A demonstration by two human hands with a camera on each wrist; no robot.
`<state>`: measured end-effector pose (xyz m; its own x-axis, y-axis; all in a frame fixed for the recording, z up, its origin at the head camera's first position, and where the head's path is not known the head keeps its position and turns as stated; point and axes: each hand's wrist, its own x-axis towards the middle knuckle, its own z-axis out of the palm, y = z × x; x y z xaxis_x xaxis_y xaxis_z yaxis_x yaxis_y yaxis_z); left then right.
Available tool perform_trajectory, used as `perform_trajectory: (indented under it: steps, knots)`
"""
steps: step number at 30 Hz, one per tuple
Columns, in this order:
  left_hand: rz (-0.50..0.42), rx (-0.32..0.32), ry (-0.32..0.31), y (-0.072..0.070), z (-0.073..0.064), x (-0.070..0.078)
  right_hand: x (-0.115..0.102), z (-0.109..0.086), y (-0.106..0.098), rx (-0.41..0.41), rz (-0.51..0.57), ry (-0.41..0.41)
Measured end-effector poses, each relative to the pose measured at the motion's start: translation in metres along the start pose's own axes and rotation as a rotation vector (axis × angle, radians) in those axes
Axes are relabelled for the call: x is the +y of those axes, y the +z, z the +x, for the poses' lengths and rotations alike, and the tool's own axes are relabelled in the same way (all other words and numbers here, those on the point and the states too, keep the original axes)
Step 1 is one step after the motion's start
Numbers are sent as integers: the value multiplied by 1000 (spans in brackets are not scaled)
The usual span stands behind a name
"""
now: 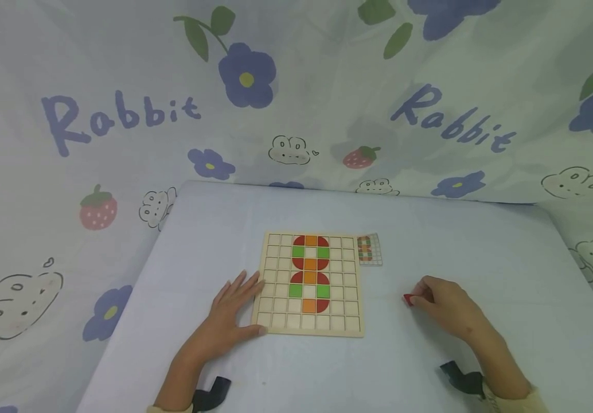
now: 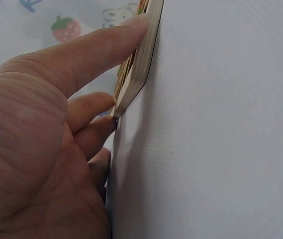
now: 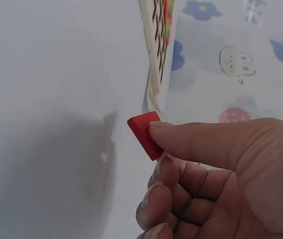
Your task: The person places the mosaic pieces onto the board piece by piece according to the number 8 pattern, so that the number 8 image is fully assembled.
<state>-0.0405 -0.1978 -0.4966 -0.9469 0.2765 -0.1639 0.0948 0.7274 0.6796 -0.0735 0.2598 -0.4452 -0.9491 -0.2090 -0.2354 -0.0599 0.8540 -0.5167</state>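
Observation:
A square wooden grid board point(image 1: 345, 324) lies in the middle of the table, with red quarter-round, orange and green square tiles set in its middle columns. In the third column of the second-lowest row, left of an orange tile point(image 1: 309, 306), a bare cell shows. My left hand point(image 1: 224, 321) rests at the board's left side, fingers spread and fairly straight, with the thumb on its lower left corner. To the right of the board, my right hand point(image 1: 443, 304) pinches a small red tile point(image 3: 145, 134) between thumb and fingers, held over the white tabletop.
A small pattern card point(image 1: 370, 250) with a coloured design on a grid lies against the board's upper right edge. White tabletop cloth point(image 1: 430, 241) surrounds the board. Behind it hangs a printed curtain point(image 1: 317, 115) with flowers, strawberries and rabbits.

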Motion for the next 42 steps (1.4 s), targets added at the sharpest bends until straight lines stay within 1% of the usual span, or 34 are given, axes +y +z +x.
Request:
perform_trajectory:
  steps: [9, 14, 18, 25, 32, 35, 38, 42]
  knots:
    - [-17, -5, 12, -1, 0, 2, -26, 12, 7, -22, 29, -4]
    - [-5, 2, 15, 0, 0, 1, -39, 19, 13, -39, 39, -56]
    - [-16, 4, 17, 0, 0, 1, -48, 26, 18, -59, 43, -87]
    - [-16, -11, -9, 0, 0, 3, -72, 36, 24, -84, 25, -133]
    - [-14, 5, 1, 0, -1, 3, -89, 45, 32, -104, 10, -155]
    - [-13, 7, 7, 0, -1, 2, -95, 48, 35, -126, 12, -190]
    - [-16, 8, 8, 0, -1, 2, -102, 52, 35, -154, 14, -243]
    - [-22, 5, -8, 0, -1, 1, -115, 60, 37, -193, -22, -357]
